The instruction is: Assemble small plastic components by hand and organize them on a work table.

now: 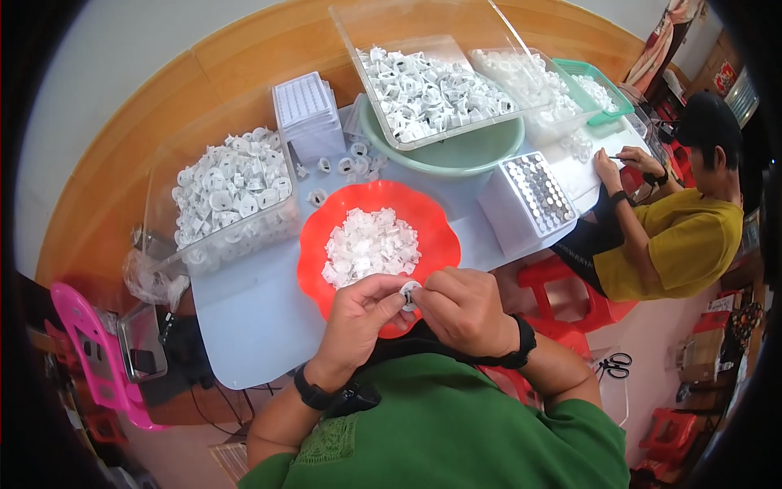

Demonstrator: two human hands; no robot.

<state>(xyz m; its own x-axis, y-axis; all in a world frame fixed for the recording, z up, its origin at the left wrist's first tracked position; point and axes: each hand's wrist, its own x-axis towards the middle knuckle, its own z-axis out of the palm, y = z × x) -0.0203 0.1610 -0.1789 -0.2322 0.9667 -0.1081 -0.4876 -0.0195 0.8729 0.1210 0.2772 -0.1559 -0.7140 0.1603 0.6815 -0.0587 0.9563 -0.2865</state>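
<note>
Between my two hands is a small round white plastic part (pixel 409 295) with a dark spot in its middle. My left hand (pixel 364 314) grips it from the left, thumb and fingers pinched on its edge. From the other side my right hand (pixel 464 308) closes on it, its fingers curled and partly hidden. Both hands hover over the near rim of a red scalloped bowl (pixel 314 244). Small translucent white pieces (pixel 371 244) are heaped in that bowl. A few loose round white parts (pixel 356 163) lie on the table just beyond it.
On the blue-grey table (pixel 244 326) a clear bin (pixel 281 208) of white parts stands left. Behind are stacked white trays (pixel 314 122) and a clear bin (pixel 407 145) resting on a green basin (pixel 456 167). A tray stack (pixel 513 208) stands right, near a co-worker in yellow (pixel 684 244).
</note>
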